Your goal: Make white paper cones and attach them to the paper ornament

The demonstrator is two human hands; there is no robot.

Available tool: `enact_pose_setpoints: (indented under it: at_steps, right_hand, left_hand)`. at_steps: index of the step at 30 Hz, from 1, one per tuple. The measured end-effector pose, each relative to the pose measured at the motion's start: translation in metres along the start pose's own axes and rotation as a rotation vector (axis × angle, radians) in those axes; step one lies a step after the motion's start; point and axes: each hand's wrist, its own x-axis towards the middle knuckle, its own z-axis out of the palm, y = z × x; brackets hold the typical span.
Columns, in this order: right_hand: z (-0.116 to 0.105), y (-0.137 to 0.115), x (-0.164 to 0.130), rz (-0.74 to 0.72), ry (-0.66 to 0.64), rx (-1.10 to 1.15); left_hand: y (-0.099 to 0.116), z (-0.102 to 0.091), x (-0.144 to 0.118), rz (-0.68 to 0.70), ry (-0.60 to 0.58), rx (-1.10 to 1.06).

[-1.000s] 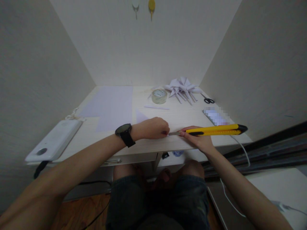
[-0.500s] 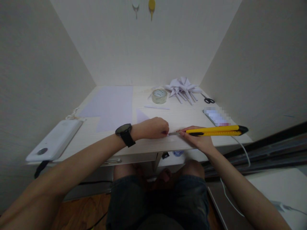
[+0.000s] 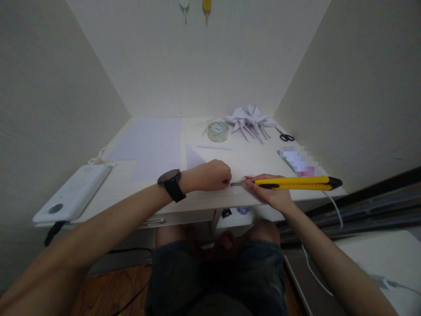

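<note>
My right hand (image 3: 271, 195) grips a yellow utility knife (image 3: 296, 182) with a black end, its blade pointing left and touching the desk near the front edge. My left hand (image 3: 210, 174), a black watch (image 3: 170, 183) on its wrist, is curled into a fist just left of the blade tip, pressing down on a pale folded paper piece (image 3: 193, 158) that sticks out behind it. What lies under the fingers is hidden.
On the light wooden desk (image 3: 243, 160) lie large pale paper sheets (image 3: 154, 142), a paper strip (image 3: 213, 147), a tape roll (image 3: 217, 131), folded paper shapes (image 3: 250, 120), scissors (image 3: 285, 137), a phone (image 3: 297, 161) and a white device (image 3: 74, 193) at the left edge. Walls close in on three sides.
The knife has tilted slightly lower at its black end and the blade tip sits a touch closer to my left fist. Both hands otherwise stay in place.
</note>
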Motion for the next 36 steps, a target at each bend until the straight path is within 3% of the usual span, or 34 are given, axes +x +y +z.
enact_pose_setpoints:
  at_steps: [22,36]
  right_hand:
    - [0.000,0.000,0.000,-0.036,-0.010,-0.007]
    - [0.000,-0.010,-0.004,-0.100,-0.025,-0.118]
  left_hand:
    - [-0.001,0.000,0.002,-0.007,-0.021,0.008]
    - [0.000,0.001,-0.005,0.013,0.026,-0.040]
